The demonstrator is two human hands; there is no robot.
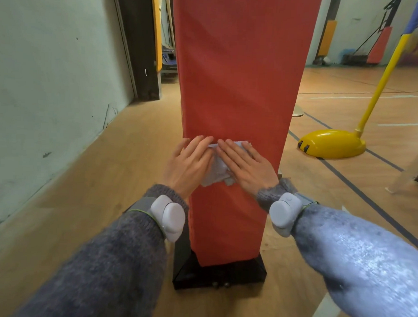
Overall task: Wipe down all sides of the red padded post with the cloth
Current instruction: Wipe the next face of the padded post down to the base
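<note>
A pale cloth [217,169] is pressed flat against the front face of the red padded post [239,88] by both hands side by side. Left hand [190,164] and right hand [247,165] are laid with fingers straight, nothing gripped. The post is mounted upright on a black base [219,276] on the wooden gym floor [103,178]; a yellow stand base [331,143] is seen at right

Top of post [239,76] beyond frame
</note>
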